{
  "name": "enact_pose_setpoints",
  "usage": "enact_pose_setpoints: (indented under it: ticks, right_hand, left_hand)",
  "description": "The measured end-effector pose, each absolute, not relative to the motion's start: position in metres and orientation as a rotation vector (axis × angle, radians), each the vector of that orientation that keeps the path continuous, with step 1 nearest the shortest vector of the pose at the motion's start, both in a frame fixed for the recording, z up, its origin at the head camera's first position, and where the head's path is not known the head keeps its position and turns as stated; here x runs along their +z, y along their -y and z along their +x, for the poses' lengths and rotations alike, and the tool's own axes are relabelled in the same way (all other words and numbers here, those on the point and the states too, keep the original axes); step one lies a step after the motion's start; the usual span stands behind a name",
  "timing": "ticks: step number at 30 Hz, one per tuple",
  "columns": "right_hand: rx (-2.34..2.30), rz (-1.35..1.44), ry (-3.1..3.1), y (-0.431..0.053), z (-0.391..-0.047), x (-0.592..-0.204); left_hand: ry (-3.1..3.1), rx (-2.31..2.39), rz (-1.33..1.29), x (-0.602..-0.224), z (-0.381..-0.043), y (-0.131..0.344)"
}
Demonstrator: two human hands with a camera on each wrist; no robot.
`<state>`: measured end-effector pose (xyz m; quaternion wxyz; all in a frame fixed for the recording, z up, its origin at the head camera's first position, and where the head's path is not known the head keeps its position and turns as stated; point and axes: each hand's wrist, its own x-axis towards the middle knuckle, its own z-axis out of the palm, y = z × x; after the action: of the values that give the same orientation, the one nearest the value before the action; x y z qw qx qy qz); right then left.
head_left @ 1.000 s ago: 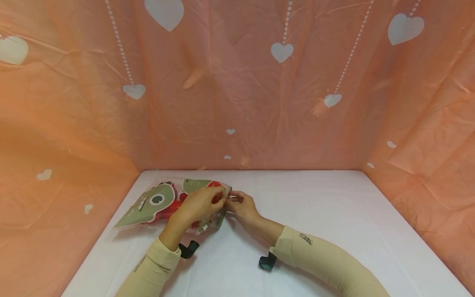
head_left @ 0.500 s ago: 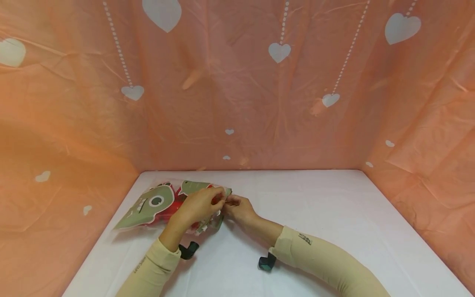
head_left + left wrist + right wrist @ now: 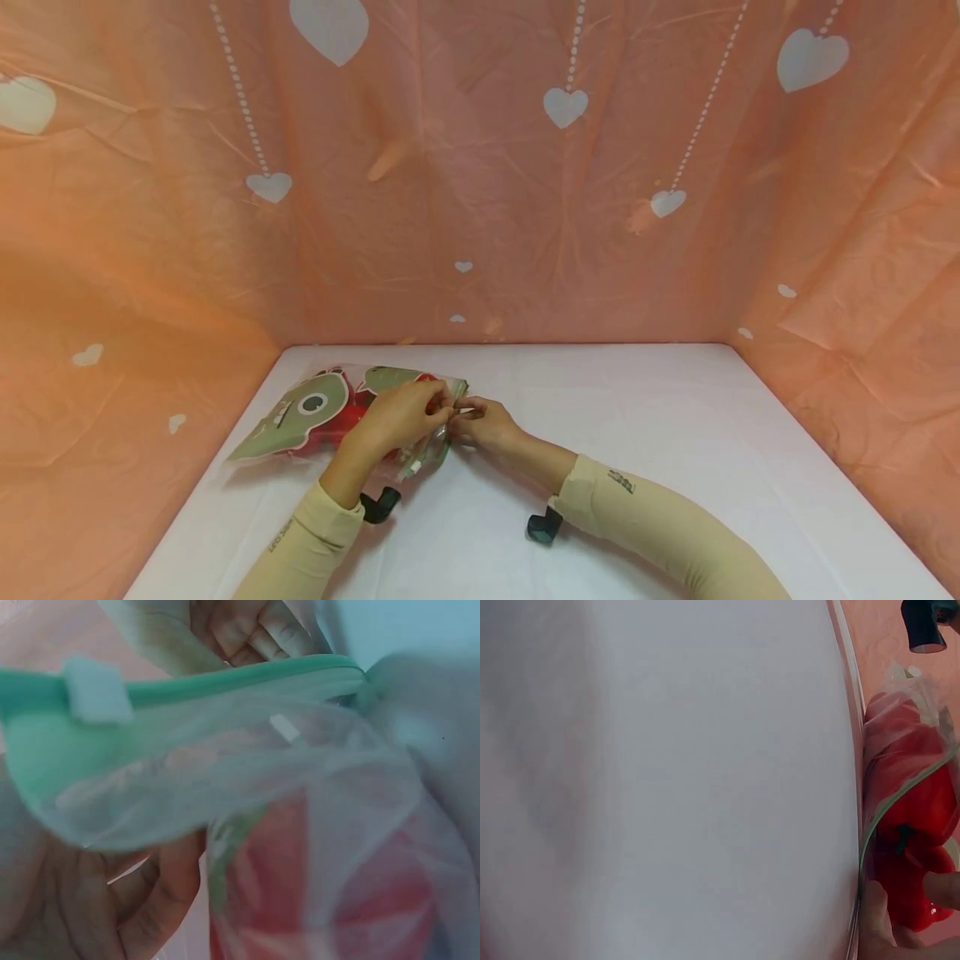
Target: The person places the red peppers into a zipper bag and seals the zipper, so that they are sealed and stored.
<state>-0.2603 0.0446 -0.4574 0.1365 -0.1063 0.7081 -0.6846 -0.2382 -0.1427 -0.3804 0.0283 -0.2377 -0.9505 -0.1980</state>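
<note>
A clear zip bag [image 3: 318,404] with a printed green one-eyed monster lies at the left of the table. Red bell peppers [image 3: 919,799], one showing its green stem, are inside it. My left hand [image 3: 401,412] lies over the bag and holds its mouth edge with bent fingers. Facing it, my right hand [image 3: 487,425] pinches the same edge, thumb and fingers near the left fingertips. The left wrist view shows the green zip strip [image 3: 247,675] with a white slider [image 3: 97,690] at one end. The exact fingertip contact is partly hidden.
A white-covered table [image 3: 637,408] spreads to the right of the bag. Orange cloth with white hearts [image 3: 566,108] hangs behind and at both sides. A dark wrist camera [image 3: 381,505] sits below the left wrist, another [image 3: 545,527] below the right.
My right hand has dropped slightly along the bag's edge and its fingers have shifted. The bag's mouth has moved a little, its slider end showing more plainly. My left hand stays almost in place.
</note>
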Motion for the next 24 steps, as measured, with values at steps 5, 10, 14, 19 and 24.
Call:
enact_pose_setpoints:
  ticks: [5, 10, 14, 19, 24]
  right_hand:
    - [-1.948, -0.280, -2.025, -0.047, -0.260, -0.458]
    - [-1.940, -0.266, -1.985, -0.049, -0.262, -0.457]
    - [-1.918, -0.257, -1.988, -0.051, -0.263, -0.456]
    - [-1.891, -0.243, -1.976, -0.054, -0.260, -0.455]
    - [-1.858, -0.250, -1.992, -0.058, -0.255, -0.453]
  left_hand:
    - [2.968, -0.600, -0.730, -0.379, -0.235, 0.147]
    - [2.993, -0.585, -0.715, -0.376, -0.233, 0.149]
    - [2.997, -0.602, -0.717, -0.374, -0.230, 0.151]
    - [2.993, -0.608, -0.721, -0.373, -0.225, 0.154]
    - [2.993, -0.566, -0.688, -0.374, -0.217, 0.159]
